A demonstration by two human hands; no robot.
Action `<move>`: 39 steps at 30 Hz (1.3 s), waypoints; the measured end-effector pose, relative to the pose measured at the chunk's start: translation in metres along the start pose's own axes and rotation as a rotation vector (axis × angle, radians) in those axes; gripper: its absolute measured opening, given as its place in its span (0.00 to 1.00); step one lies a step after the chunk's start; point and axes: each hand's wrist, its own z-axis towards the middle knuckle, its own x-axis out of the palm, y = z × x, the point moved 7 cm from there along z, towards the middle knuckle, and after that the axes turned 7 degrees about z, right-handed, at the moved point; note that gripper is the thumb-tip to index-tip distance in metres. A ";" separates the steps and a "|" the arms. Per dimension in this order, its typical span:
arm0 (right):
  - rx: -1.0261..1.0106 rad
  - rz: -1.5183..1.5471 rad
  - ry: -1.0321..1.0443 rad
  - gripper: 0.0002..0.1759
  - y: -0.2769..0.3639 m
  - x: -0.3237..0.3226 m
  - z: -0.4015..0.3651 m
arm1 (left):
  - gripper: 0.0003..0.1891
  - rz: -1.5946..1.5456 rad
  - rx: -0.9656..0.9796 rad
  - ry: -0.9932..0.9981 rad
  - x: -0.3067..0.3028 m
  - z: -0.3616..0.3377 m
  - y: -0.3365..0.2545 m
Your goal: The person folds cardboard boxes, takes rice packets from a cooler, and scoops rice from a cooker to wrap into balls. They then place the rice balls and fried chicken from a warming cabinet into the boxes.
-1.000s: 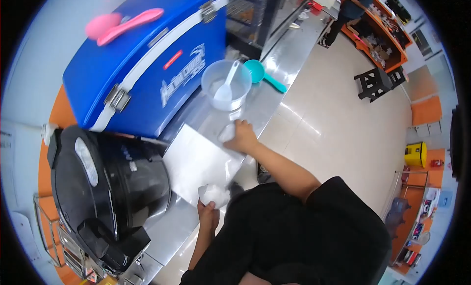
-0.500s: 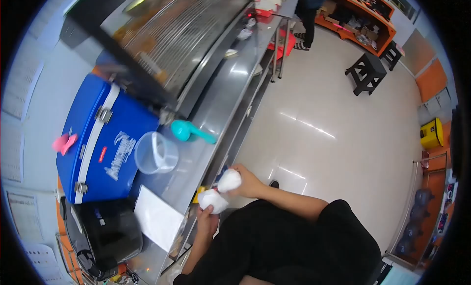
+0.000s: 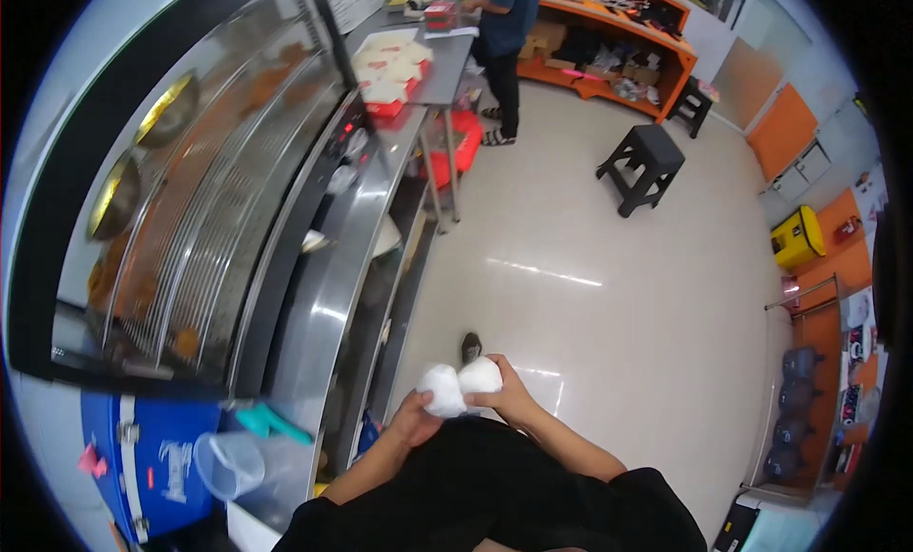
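Note:
My left hand (image 3: 413,420) is closed round a white rounded bundle (image 3: 442,390), its fingers along the lower left side. Just to the right, my right hand (image 3: 509,394) grips a second white bundle (image 3: 481,376). The two bundles sit side by side in front of my body, touching or nearly so. What is inside them cannot be seen. Both hands are held over the floor, to the right of the steel counter (image 3: 321,309).
On the left stand a glass display warmer (image 3: 204,200), a blue cooler box (image 3: 171,466), a clear plastic tub (image 3: 231,464) and a teal scoop (image 3: 274,423). A person (image 3: 504,48) stands at the far table. A black stool (image 3: 644,167) is on the floor ahead.
The view has swung so that the warmer shows more fully and the cooler and tub sit lower left. Both hands, still holding the bundles, are now farther from the counter.

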 end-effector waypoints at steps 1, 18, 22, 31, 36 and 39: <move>-0.036 0.005 -0.054 0.46 0.019 -0.016 0.012 | 0.35 0.013 -0.032 0.056 0.015 0.032 -0.010; -0.345 0.518 -0.581 0.35 0.258 -0.277 0.207 | 0.31 0.178 -0.261 0.199 0.157 0.470 -0.210; -0.270 0.323 -0.546 0.34 0.327 -0.318 0.326 | 0.29 0.114 -0.117 -0.034 0.125 0.516 -0.255; -0.332 -0.472 -0.022 0.37 0.594 -0.223 0.691 | 0.34 -0.192 0.337 -0.443 0.058 0.541 -0.334; -0.343 -0.463 0.274 0.39 0.645 -0.064 0.806 | 0.37 -0.278 0.482 -0.455 0.042 0.561 -0.359; -0.307 -0.531 0.616 0.40 0.642 0.044 0.820 | 0.39 -0.303 0.506 -0.496 0.038 0.569 -0.378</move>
